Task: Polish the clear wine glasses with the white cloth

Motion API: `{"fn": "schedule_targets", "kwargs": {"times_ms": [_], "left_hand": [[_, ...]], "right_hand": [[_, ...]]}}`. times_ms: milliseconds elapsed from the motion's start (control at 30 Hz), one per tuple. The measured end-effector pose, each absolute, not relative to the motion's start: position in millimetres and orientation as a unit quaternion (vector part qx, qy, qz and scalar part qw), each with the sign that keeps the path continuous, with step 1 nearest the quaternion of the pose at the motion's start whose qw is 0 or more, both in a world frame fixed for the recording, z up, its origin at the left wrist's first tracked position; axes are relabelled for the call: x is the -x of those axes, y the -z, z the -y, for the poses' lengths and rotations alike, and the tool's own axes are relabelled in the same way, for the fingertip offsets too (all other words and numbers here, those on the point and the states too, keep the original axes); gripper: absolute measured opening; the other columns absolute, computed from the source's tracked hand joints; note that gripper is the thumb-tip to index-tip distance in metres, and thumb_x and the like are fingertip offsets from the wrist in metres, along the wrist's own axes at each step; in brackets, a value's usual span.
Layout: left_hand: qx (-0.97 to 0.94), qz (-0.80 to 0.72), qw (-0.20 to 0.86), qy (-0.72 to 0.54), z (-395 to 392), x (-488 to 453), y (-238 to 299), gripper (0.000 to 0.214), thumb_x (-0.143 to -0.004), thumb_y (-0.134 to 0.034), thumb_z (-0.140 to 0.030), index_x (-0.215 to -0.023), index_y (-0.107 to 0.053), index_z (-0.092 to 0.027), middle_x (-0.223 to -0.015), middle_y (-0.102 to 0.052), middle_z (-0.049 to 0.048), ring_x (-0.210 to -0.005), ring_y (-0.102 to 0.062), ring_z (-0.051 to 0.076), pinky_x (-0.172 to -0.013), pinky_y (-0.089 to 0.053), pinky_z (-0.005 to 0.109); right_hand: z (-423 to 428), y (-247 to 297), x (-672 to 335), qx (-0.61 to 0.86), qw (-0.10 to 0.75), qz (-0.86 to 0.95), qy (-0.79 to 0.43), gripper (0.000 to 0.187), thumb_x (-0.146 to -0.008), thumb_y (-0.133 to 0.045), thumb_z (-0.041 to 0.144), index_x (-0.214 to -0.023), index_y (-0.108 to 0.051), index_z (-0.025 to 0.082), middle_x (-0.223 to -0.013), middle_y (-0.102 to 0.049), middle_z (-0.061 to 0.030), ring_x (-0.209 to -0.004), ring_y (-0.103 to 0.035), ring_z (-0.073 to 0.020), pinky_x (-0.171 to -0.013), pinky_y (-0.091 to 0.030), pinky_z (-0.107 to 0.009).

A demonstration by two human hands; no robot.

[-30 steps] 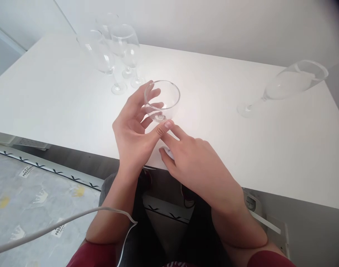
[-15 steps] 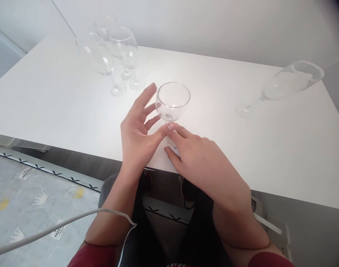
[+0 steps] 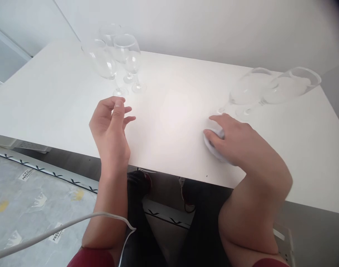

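My left hand (image 3: 110, 124) is above the table on the left with nothing in it. Its thumb lies close to the index finger, and the other fingers are apart. Just beyond the fingertips stands a clear wine glass (image 3: 105, 66). A white cloth (image 3: 214, 146) is bunched under my right hand (image 3: 237, 139), the thumb pressed over it. Past that hand's fingertips, a stemmed glass (image 3: 250, 87) stands beside another stemmed glass (image 3: 290, 87). Whether the fingers touch the nearer glass's foot, I cannot tell.
Two more wine glasses, one in front (image 3: 130, 52) and one behind it (image 3: 109, 33), stand at the back left. The white table (image 3: 169, 148) meets a wall at its far edge. A white cable (image 3: 74, 222) crosses at lower left, near a patterned mat (image 3: 41, 207).
The glass held between both hands now stands at the right beside the other one. My right hand moved right with the cloth; my left hand let go and moved left.
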State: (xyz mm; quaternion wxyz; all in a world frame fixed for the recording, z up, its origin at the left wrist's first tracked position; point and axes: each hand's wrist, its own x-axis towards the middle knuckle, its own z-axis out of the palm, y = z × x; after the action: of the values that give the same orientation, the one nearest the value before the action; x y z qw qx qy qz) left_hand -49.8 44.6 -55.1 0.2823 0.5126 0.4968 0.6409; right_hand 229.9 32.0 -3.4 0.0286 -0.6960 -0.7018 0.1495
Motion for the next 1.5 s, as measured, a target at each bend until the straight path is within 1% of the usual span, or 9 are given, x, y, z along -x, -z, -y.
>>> {"fn": "schedule_targets", "kwargs": {"times_ms": [133,333,600,733,900,1067,1233,1400,1500], "left_hand": [[-0.520,-0.491,0.272,-0.644,-50,72,68,0.028,-0.093,-0.061,-0.062,-0.115,-0.068,-0.045,-0.132,-0.066,-0.0028,-0.125,-0.064,0.029,-0.087,-0.059,0.047],[-0.504,-0.507,0.322,-0.621,-57,95,80,0.047,-0.084,-0.068,-0.071,-0.122,-0.066,-0.044,-0.135,-0.064,0.0042,-0.126,-0.063,0.033,-0.093,-0.060,0.049],[-0.472,-0.511,0.385,-0.607,-62,91,78,0.060,-0.084,-0.072,-0.066,-0.138,-0.059,-0.043,-0.155,-0.050,0.0081,-0.132,-0.061,0.033,-0.107,-0.056,0.048],[-0.489,-0.612,0.340,-0.520,-58,77,59,0.061,-0.090,-0.066,-0.056,-0.147,-0.055,-0.040,-0.162,-0.045,0.0066,-0.132,-0.061,0.033,-0.113,-0.051,0.053],[-0.608,-0.723,0.138,-0.299,-57,69,43,0.056,-0.094,-0.060,-0.050,-0.147,-0.057,-0.033,-0.167,-0.038,0.0047,-0.154,-0.033,0.042,-0.127,-0.026,0.067],[-0.647,-0.734,0.106,-0.178,-65,83,50,0.068,-0.097,-0.054,-0.050,-0.161,-0.037,-0.035,-0.175,-0.019,0.0023,-0.161,-0.011,0.045,-0.126,-0.009,0.075],[-0.665,-0.724,0.097,-0.153,-67,85,57,0.068,-0.099,-0.047,-0.049,-0.164,-0.032,-0.035,-0.174,-0.022,0.0026,-0.161,-0.007,0.044,-0.125,-0.005,0.077],[-0.660,-0.728,0.088,-0.162,-67,79,55,0.060,-0.098,-0.049,-0.046,-0.157,-0.043,-0.034,-0.170,-0.033,0.0064,-0.160,-0.012,0.046,-0.124,-0.007,0.079],[-0.652,-0.731,0.076,-0.188,-67,76,54,0.053,-0.096,-0.054,-0.042,-0.148,-0.050,-0.033,-0.162,-0.042,0.0106,-0.158,-0.023,0.045,-0.124,-0.013,0.078]], "right_hand": [[-37,8,-239,0.706,0.022,0.689,-0.161,0.057,-0.100,-0.038,0.056,-0.148,-0.053,0.028,-0.155,-0.051,-0.0143,-0.108,-0.067,-0.0351,-0.083,-0.054,-0.048],[-38,8,-237,0.707,0.015,0.686,-0.171,0.059,-0.101,-0.037,0.056,-0.152,-0.049,0.028,-0.164,-0.040,-0.0148,-0.109,-0.067,-0.0367,-0.082,-0.054,-0.049],[-36,6,-233,0.694,0.005,0.705,-0.146,0.056,-0.101,-0.037,0.054,-0.150,-0.051,0.028,-0.163,-0.043,-0.0149,-0.107,-0.069,-0.0351,-0.081,-0.055,-0.046],[-37,5,-231,0.696,-0.005,0.705,-0.140,0.054,-0.101,-0.037,0.054,-0.147,-0.053,0.028,-0.162,-0.045,-0.0135,-0.106,-0.070,-0.0337,-0.078,-0.056,-0.043],[-37,7,-231,0.695,-0.001,0.705,-0.142,0.053,-0.101,-0.038,0.052,-0.146,-0.054,0.029,-0.165,-0.041,-0.0122,-0.101,-0.071,-0.0327,-0.077,-0.056,-0.043],[-37,7,-230,0.693,-0.003,0.703,-0.158,0.053,-0.101,-0.038,0.052,-0.146,-0.054,0.029,-0.169,-0.035,-0.0109,-0.098,-0.072,-0.0311,-0.078,-0.058,-0.045],[-38,8,-230,0.693,-0.007,0.702,-0.162,0.053,-0.102,-0.036,0.053,-0.146,-0.054,0.029,-0.171,-0.032,-0.0098,-0.095,-0.073,-0.0298,-0.078,-0.058,-0.045],[-38,10,-231,0.688,-0.004,0.709,-0.154,0.053,-0.101,-0.037,0.052,-0.147,-0.054,0.030,-0.170,-0.033,-0.0100,-0.098,-0.073,-0.0317,-0.078,-0.058,-0.046],[-38,10,-231,0.691,-0.011,0.707,-0.153,0.053,-0.101,-0.037,0.052,-0.147,-0.053,0.031,-0.171,-0.032,-0.0092,-0.099,-0.073,-0.0318,-0.079,-0.058,-0.046]]}}
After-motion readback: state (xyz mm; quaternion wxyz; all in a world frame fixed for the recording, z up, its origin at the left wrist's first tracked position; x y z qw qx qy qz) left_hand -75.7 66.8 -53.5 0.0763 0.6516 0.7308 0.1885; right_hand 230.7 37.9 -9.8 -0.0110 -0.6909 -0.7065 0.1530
